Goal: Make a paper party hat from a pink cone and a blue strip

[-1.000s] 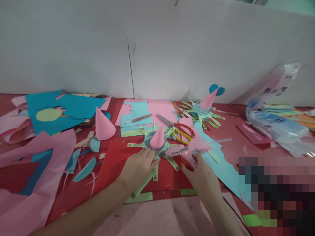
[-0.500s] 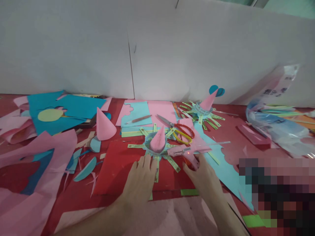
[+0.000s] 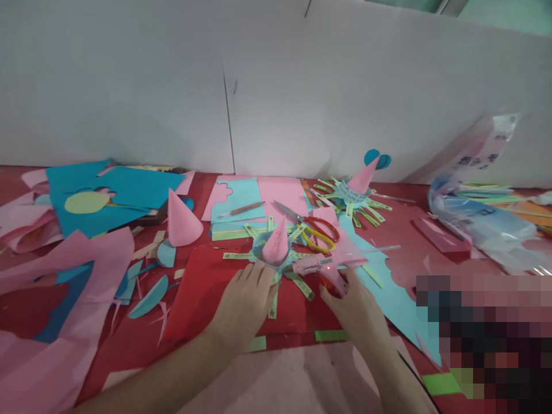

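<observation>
A pink paper cone [image 3: 275,248] stands inside a light-blue paper ring [image 3: 257,247] with green patterned strips [image 3: 238,256] spreading out from it. My left hand [image 3: 244,299] rests at the ring's near side, fingers stretched forward and close together, thumb beside the front strip; the fingertips are partly hidden. A pink hot glue gun [image 3: 314,265] with a small red light points left, its nozzle close to the ring's right side. Around its handle my right hand [image 3: 357,302] is closed, the lower fingers hidden from view.
Scissors [image 3: 321,227] with red and yellow handles and a pen [image 3: 244,209] lie behind. A similar finished-looking cone craft [image 3: 362,181] stands back right. Another pink cone [image 3: 183,224], paper scraps and a plastic bag [image 3: 487,218] lie around; a white wall [image 3: 276,92] rises behind.
My left hand has shifted slightly forward and its thumb has come closer to the ring. The glue gun and right hand stay nearly in place.
</observation>
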Available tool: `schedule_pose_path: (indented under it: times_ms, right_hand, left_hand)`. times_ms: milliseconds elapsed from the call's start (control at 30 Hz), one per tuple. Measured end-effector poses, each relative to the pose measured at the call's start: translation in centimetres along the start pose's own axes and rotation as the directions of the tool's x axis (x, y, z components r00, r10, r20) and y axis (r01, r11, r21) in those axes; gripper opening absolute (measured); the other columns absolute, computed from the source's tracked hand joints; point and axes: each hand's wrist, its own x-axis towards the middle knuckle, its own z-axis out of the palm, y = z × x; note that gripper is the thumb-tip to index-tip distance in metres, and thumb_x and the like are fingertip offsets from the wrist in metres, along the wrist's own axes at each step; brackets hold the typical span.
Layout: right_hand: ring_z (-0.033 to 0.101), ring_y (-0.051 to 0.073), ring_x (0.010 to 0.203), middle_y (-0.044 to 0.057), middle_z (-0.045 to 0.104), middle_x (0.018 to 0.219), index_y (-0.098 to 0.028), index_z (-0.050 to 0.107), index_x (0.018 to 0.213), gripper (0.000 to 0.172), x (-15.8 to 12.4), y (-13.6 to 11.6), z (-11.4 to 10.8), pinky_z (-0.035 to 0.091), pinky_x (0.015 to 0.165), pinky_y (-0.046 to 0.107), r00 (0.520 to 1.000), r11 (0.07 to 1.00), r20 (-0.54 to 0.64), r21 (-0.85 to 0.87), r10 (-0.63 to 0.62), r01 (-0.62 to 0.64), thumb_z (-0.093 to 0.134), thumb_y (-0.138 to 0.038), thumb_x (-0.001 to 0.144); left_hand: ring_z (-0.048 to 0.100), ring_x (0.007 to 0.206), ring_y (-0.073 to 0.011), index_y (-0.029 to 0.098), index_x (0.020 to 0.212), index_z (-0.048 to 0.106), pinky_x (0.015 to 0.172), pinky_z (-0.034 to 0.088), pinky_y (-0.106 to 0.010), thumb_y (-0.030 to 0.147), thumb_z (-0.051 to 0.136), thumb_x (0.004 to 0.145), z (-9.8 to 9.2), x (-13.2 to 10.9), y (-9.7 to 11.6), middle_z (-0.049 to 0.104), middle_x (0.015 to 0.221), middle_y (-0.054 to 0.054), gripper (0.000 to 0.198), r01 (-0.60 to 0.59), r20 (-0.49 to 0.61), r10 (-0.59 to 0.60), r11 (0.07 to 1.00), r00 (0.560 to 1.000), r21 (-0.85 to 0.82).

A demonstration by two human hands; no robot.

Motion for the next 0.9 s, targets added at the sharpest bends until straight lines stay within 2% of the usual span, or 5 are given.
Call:
schedule_pose_path:
  times_ms: [67, 167, 433, 633, 900]
  right_hand:
    - [0.059, 0.023, 0.074, 0.004, 0.061, 0.084, -0.023, 0.046, 0.094, 0.029, -0.1, -0.1, 0.1, 0.036, 0.055, 0.028, 1.000, 1.000, -0.012, -0.009, -0.007, 0.007, 0.048, -0.041, 0.072]
    - [0.060, 0.023, 0.074, 0.004, 0.062, 0.083, -0.023, 0.046, 0.093, 0.026, -0.2, -0.3, 0.2, 0.035, 0.054, 0.027, 0.999, 0.999, -0.037, -0.022, -0.031, 0.030, 0.048, -0.039, 0.072]
    - [0.059, 0.022, 0.068, 0.002, 0.060, 0.075, -0.024, 0.045, 0.086, 0.023, -0.2, -0.7, 0.3, 0.033, 0.049, 0.026, 0.999, 0.998, -0.039, -0.058, 0.009, -0.012, 0.049, -0.041, 0.072]
    - [0.059, 0.023, 0.071, 0.005, 0.061, 0.079, -0.022, 0.048, 0.095, 0.032, 0.0, -0.5, 0.4, 0.035, 0.050, 0.027, 0.999, 0.999, -0.049, -0.034, -0.004, 0.002, 0.049, -0.043, 0.071]
    - [0.059, 0.023, 0.078, 0.006, 0.062, 0.087, -0.022, 0.045, 0.096, 0.030, -0.3, -0.6, 0.7, 0.037, 0.055, 0.027, 0.999, 1.000, -0.044, -0.029, -0.007, 0.006, 0.048, -0.041, 0.073]
  left_hand:
    - [0.054, 0.082, -0.0214, 0.017, 0.096, 0.049, 0.069, 0.044, -0.035, 0.028, 0.038, 0.088, -0.2, 0.6, -0.4, 0.058, 0.087, -0.006, 0.018, -0.002, -0.073, -0.002, 0.999, 0.997, -0.048]
    - [0.055, 0.085, -0.0206, 0.017, 0.103, 0.049, 0.072, 0.044, -0.034, 0.028, 0.038, 0.088, -0.5, 1.4, -0.8, 0.059, 0.090, -0.006, 0.021, -0.013, -0.070, 0.006, 0.996, 0.998, -0.092]
    - [0.053, 0.080, -0.0193, 0.017, 0.085, 0.056, 0.072, 0.042, -0.035, 0.016, 0.032, 0.089, -0.1, 2.1, -1.5, 0.060, 0.086, -0.004, 0.025, -0.130, 0.014, 0.130, 0.991, 0.991, -0.027]
    - [0.052, 0.074, -0.0149, 0.020, 0.082, 0.055, 0.069, 0.042, -0.029, 0.021, 0.036, 0.089, -0.3, 2.3, -1.8, 0.056, 0.078, -0.001, 0.021, -0.005, -0.066, -0.006, 0.986, 0.998, -0.165]
    - [0.052, 0.076, -0.0160, 0.021, 0.083, 0.054, 0.068, 0.040, -0.030, 0.023, 0.037, 0.089, -0.5, 2.3, -1.8, 0.056, 0.080, -0.001, 0.018, 0.032, -0.021, -0.037, 0.977, 0.999, -0.213]
